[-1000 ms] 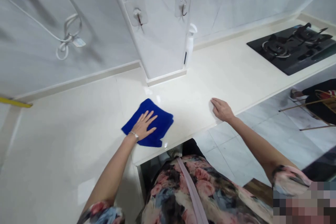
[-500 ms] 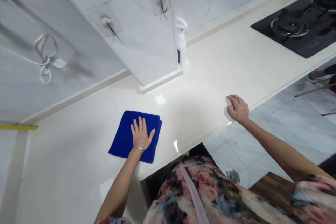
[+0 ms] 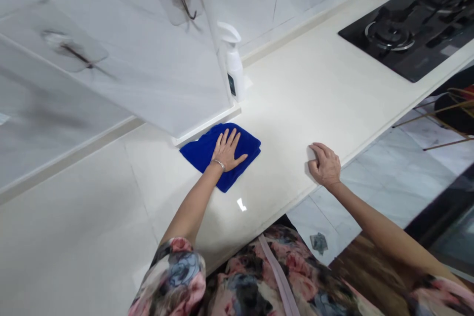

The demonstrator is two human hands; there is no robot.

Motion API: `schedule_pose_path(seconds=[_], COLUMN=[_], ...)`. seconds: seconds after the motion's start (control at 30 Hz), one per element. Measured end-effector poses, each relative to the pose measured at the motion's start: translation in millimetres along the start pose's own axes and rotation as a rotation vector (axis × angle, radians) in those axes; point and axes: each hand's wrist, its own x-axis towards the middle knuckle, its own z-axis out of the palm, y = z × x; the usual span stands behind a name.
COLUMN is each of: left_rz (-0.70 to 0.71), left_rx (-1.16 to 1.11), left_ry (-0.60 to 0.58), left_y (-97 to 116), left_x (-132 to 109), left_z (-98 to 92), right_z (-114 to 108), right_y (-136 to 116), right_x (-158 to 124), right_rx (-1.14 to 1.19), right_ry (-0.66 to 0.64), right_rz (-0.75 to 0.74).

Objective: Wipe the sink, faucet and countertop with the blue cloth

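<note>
My left hand point(image 3: 228, 149) lies flat on a blue cloth point(image 3: 200, 152), fingers spread, pressing it onto the white countertop point(image 3: 285, 103). The cloth's far edge reaches the base of the tiled pillar, and its upper edge is slightly bunched. Part of the cloth is hidden under my palm. Near the counter's front edge, my right hand point(image 3: 326, 164) rests on the surface with its fingers curled in and nothing visible in them.
A white spray bottle point(image 3: 234, 69) stands beside the tiled pillar point(image 3: 148, 59), which carries two hooks. Farther right, a black gas hob point(image 3: 392, 44) is set into the counter. A chair point(image 3: 448, 113) with thin golden legs stands beyond the front edge.
My left hand has slid the cloth forward and to the right, up against the pillar's base, and the cloth has turned and bunched. My right hand stays at the counter edge. The view has shifted.
</note>
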Motion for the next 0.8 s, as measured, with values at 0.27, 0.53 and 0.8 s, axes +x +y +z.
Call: schedule_pose_path(seconds=[0.27, 0.53, 0.8], left_rz=[0.206, 0.217, 0.138], left_rx=[-0.029, -0.025, -0.036], left_ry=[-0.062, -0.085, -0.018], left_y=[19, 42, 50], left_x=[89, 167, 192], left_z=[-7.2, -7.3, -7.8], right_z=[-5, -2, 7], right_y=[-2, -1, 0], right_x=[-3, -3, 3], right_rx=[0.022, 0.053, 0.070], right_ry=[-0.046, -0.041, 0.000], right_rz=[0.032, 0.023, -0.014])
